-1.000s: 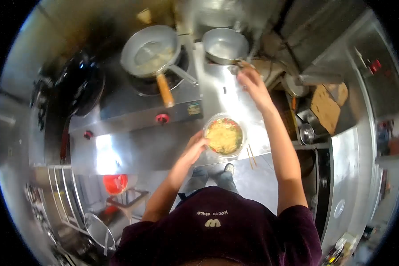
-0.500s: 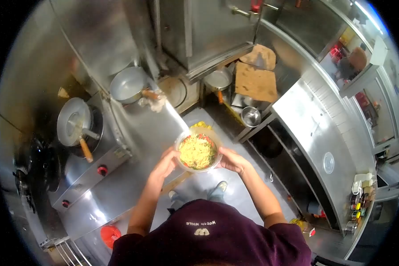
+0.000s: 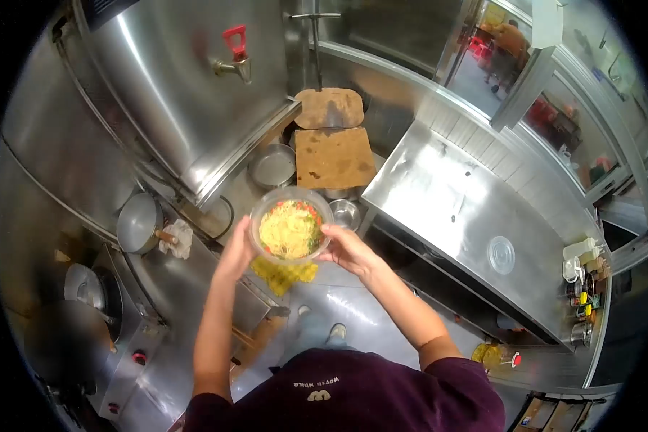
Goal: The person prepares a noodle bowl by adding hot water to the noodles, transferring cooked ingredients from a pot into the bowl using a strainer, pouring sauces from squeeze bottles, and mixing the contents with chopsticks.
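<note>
Both of my hands hold a round, translucent plastic bowl (image 3: 288, 193) in front of me, above the floor. Inside it lies yellow food (image 3: 286, 232) that looks like noodles, with red and green pieces along one side. My left hand (image 3: 237, 250) grips the bowl's left side, and my right hand (image 3: 347, 249) holds the right side with the thumb at the rim. A round clear lid (image 3: 501, 255) lies apart on the steel counter (image 3: 417, 183) to the right.
Ahead is a steel boiler with a red-handled tap (image 3: 234, 54). Stained brown boards (image 3: 335, 160) and a metal pan (image 3: 273, 167) sit beside it. A yellow cloth (image 3: 284, 276) is below the bowl. At left are a handled pan (image 3: 138, 222) and stove; bottles (image 3: 583, 299) line the far right.
My view has turned to the right, bringing the boiler and right counter further in. The bowl has moved along with both hands still on it.
</note>
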The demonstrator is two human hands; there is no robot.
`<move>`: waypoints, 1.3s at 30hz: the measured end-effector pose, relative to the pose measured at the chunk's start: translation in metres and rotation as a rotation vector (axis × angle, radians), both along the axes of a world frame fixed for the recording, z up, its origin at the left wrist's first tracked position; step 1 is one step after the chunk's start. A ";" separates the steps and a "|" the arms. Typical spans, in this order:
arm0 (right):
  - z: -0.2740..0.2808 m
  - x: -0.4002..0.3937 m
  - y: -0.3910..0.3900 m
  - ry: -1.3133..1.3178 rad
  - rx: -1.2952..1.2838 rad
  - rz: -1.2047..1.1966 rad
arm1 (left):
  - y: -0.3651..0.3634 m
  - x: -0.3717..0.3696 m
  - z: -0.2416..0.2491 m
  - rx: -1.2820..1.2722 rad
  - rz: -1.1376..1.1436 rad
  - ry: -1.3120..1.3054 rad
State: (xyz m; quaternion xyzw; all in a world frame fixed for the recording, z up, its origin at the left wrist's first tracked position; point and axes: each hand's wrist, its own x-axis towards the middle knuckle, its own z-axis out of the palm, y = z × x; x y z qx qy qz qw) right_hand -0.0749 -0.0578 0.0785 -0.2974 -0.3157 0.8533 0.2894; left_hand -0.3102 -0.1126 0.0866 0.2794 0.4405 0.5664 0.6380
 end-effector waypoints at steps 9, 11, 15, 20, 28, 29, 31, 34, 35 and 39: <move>0.033 -0.035 0.090 0.006 0.079 -0.087 | 0.127 -0.022 0.183 0.863 0.532 1.342; 0.031 -0.046 0.112 0.000 0.067 -0.106 | 0.171 -0.032 0.207 1.066 0.612 1.558; 0.042 -0.062 0.150 0.009 0.076 -0.083 | 0.228 -0.033 0.222 1.085 0.749 1.767; 0.043 -0.082 0.168 0.018 0.071 -0.072 | 0.223 -0.033 0.225 0.903 0.727 1.809; 0.060 -0.103 0.196 0.036 0.107 -0.035 | 0.222 -0.021 0.232 0.836 0.760 1.787; 0.062 -0.104 0.198 0.031 0.103 -0.023 | 0.222 -0.020 0.232 0.838 0.767 1.775; 0.069 -0.107 0.196 0.017 0.094 -0.013 | 0.222 -0.021 0.230 0.874 0.783 1.760; 0.069 -0.113 0.192 0.035 0.087 0.000 | 0.217 -0.020 0.228 0.909 0.808 1.740; 0.069 -0.113 0.192 0.040 0.103 0.010 | 0.216 -0.020 0.228 0.918 0.818 1.733; 0.062 -0.118 0.195 0.011 0.091 0.000 | 0.214 -0.017 0.228 0.941 0.848 1.746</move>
